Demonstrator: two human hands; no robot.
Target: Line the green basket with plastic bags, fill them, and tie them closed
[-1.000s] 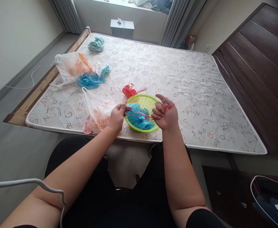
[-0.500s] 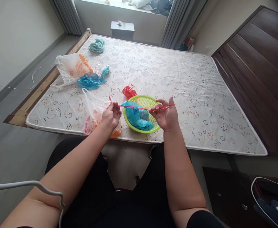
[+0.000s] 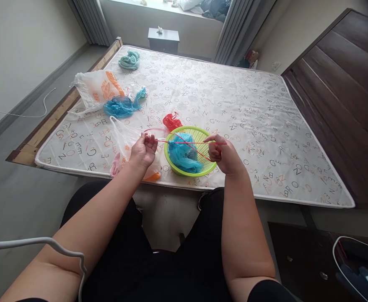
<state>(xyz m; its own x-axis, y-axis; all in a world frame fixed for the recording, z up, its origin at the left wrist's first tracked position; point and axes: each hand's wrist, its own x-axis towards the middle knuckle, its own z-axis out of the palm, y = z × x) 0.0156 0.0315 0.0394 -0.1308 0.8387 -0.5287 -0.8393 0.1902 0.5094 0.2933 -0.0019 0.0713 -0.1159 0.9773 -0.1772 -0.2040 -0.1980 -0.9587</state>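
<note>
A thin red string [image 3: 190,143] runs taut between my two hands above a yellow-green plastic basket [image 3: 211,169]. My left hand [image 3: 144,152] pinches one end of it, palm up. Around the curled fingers of my right hand [image 3: 221,154] the string passes, with a second strand slanting down to that hand and the index finger reaching out. Inside the basket lies a blue plastic bag [image 3: 184,155] with a greyish round thing partly hidden beside it. Just behind the basket is a crumpled red plastic bag [image 3: 172,121].
The basket stands near the front edge of a letter-printed mattress [image 3: 250,121]. White bags with orange print [image 3: 97,90], another blue bag [image 3: 119,107], and a teal cloth [image 3: 129,60] lie at left. A pink cloth [image 3: 115,164] is by my left forearm. A white cable [image 3: 33,241] crosses that arm.
My right hand has moved slightly right and curled its fingers, spreading the string into crossing strands. My left hand keeps its pinch, shifted slightly left. The basket stays in place.
</note>
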